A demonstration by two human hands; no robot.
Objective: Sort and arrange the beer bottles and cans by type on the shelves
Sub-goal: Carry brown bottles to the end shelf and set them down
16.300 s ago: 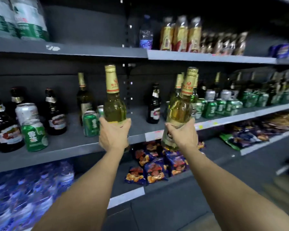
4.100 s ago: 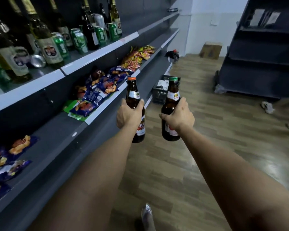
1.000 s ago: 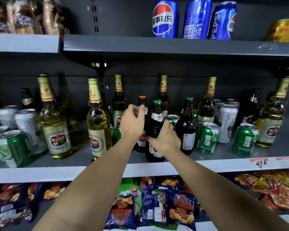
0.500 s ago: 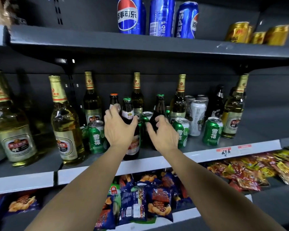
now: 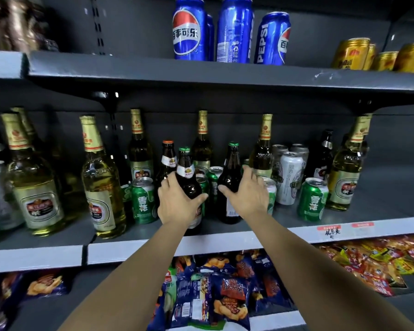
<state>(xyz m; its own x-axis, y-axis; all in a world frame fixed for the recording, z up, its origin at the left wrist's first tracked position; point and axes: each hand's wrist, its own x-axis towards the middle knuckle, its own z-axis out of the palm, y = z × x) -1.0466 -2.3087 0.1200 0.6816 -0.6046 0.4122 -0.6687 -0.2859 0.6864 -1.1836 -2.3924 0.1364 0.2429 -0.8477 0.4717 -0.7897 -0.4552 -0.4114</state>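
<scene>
Two short brown beer bottles stand near the front of the middle shelf (image 5: 285, 235). My left hand (image 5: 177, 204) grips the green-capped brown bottle (image 5: 185, 173), thumb curled round its front. My right hand (image 5: 247, 194) lies against the other green-capped bottle (image 5: 230, 173), thumb across its front and fingers stretched straight past its right side. A third brown bottle with an orange cap (image 5: 168, 158) stands just behind the left one. Tall pale bottles with gold foil (image 5: 101, 182) and green cans (image 5: 142, 199) crowd around them.
Silver cans (image 5: 289, 177) and another green can (image 5: 312, 201) stand to the right, with a dark bottle (image 5: 323, 156) behind. Blue Pepsi cans (image 5: 189, 29) and gold cans (image 5: 351, 53) fill the upper shelf. Snack bags (image 5: 215, 295) lie on the shelf below.
Both brown bottles were set down among the cans. My left hand has closed round its bottle again, while my right hand has opened and shifted onto the neighbouring bottle.
</scene>
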